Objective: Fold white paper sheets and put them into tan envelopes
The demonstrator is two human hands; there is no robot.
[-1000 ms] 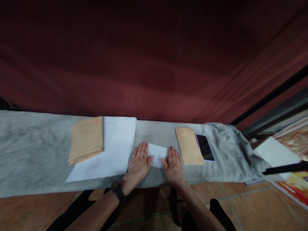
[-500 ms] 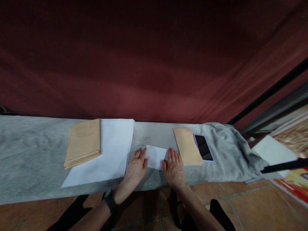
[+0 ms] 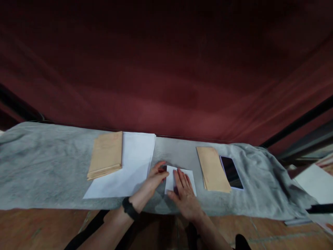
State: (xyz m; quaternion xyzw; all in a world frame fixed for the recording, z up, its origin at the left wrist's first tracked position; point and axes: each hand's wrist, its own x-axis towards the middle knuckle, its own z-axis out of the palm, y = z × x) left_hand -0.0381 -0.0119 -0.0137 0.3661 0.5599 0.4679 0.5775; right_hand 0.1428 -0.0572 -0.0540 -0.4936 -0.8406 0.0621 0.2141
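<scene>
A small folded sheet of white paper (image 3: pixel 169 182) lies on the grey cloth in front of me. My right hand (image 3: pixel 185 194) rests on it, palm down with the fingers stretched out and the thumb near its lower edge. At the paper's left edge is my left hand (image 3: pixel 155 176), its fingers curved and apart from the thumb, whose tip touches the edge. The dark band on my left wrist (image 3: pixel 130 208) is a watch or bracelet. My right fingers hide part of the paper.
Left of my hands, large white sheets (image 3: pixel 136 156) lie under a stack of brown envelopes (image 3: pixel 106 151). More brown envelopes (image 3: pixel 213 168) and a phone (image 3: pixel 231 172) lie to the right. Grey cloth (image 3: pixel 57 163) covers the narrow table, and a dark red fabric wall (image 3: pixel 166 97) rises behind.
The right hand has moved from the paper's right end onto its middle. The left hand has lifted from flat to a curved pose. The paper now looks narrower, with a crease. The view has shifted.
</scene>
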